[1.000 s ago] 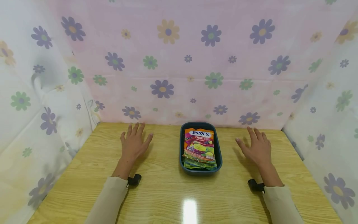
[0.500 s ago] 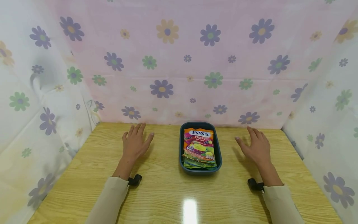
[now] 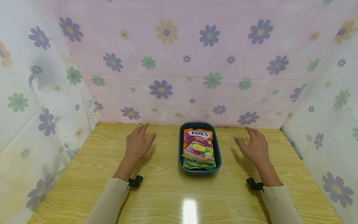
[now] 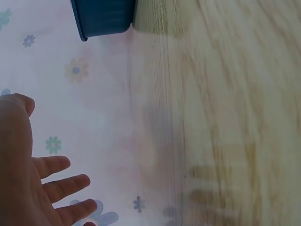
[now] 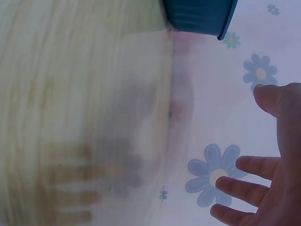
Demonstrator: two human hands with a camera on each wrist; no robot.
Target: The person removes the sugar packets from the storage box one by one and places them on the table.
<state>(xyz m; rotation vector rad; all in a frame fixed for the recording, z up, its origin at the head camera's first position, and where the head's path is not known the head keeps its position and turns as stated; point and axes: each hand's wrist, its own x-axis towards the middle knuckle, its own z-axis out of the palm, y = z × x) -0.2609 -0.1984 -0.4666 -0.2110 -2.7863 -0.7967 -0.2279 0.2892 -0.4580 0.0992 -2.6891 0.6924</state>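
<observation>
A dark blue-green plastic bin (image 3: 182, 166) stands near the back of the table, and a candy bag (image 3: 198, 141) labelled FOX'S FRUITS lies on top in it. Under that bag shows part of a green packet (image 3: 197, 164). To the left of the bin is my left hand (image 3: 137, 144), its fingers spread and holding nothing. My right hand (image 3: 255, 147) is on the bin's other side, fingers extended, also holding nothing. Both hands are apart from the bin; each wrist view shows a corner of the bin (image 4: 106, 16) above the fingers.
The wood-grain table (image 3: 165, 193) meets a flowered cloth backdrop (image 3: 184, 68) just behind the bin. Similar cloth hangs at the left and right sides. A small black device (image 3: 136, 181) is strapped to the left wrist and another black device (image 3: 253, 184) to the right.
My left hand has turned and shifted slightly right, toward the bin. The right hand has moved very slightly left. The bin and its bags stay in place.
</observation>
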